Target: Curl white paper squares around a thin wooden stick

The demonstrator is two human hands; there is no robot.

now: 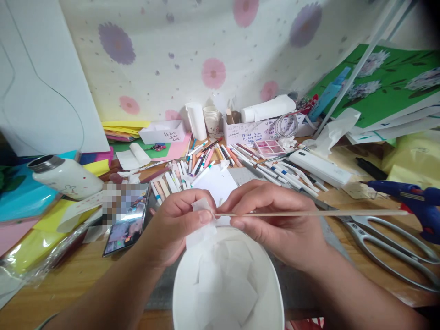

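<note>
My left hand (182, 222) pinches a small piece of thin white paper (201, 231) between thumb and fingers. Closed on a long thin wooden stick (309, 213) is my right hand (275, 220); the stick points off to the right. Its left tip meets the paper at my left fingertips, where the exact contact is hidden. Right below both hands stands a white round tub (177, 293), with loose white paper pieces (227, 279) inside it. Behind the fingers, a white sheet (216, 183) lies on the table.
Large scissors (364, 233) and a blue glue gun (402, 190) lie at right. Many markers (202, 160) spread across the back. At left are a phone (127, 229) and a white bottle (65, 176) on its side. A white box (247, 130) stands against the flowered backdrop.
</note>
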